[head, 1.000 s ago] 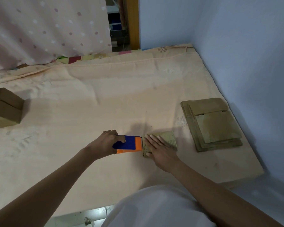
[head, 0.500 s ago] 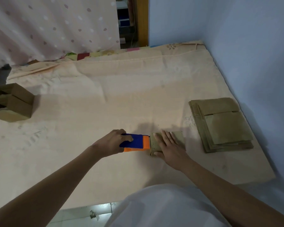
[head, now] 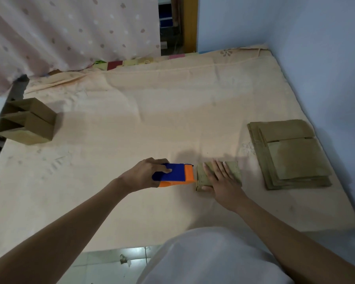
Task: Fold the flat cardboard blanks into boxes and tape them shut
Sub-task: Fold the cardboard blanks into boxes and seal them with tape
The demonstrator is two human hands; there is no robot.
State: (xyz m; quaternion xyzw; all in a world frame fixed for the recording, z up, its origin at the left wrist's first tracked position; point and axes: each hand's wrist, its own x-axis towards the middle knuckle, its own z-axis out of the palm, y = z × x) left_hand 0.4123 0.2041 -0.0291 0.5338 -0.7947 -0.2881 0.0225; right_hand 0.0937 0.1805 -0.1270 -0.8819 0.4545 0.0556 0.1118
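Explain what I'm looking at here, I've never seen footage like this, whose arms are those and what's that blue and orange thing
There is no machine here: a person wears a camera on the head, looking forward and down, so the two arms reaching in from below are their own. The surface is a mattress under a peach sheet. The left hand grips a blue and orange tape dispenser, its orange end against a small cardboard box. The right hand lies on top of that box with fingers straight, pressing it down. To the right sits a stack of flat cardboard blanks waiting to be folded. At far left stand folded boxes.
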